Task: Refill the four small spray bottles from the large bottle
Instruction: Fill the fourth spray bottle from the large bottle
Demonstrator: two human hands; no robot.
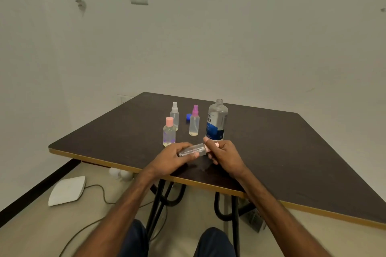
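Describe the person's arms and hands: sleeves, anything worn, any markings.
Both forearms, left and right, are bare down to the frame's edge; no sleeve shows. The left hand and right hand wear no gloves, and no ring, watch, band or marking is visible. Dark blue trousers cover the knees below.

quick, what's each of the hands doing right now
left hand: holds the small clear bottle, which lies sideways above the table.
right hand: pinches the pink cap end of that bottle.
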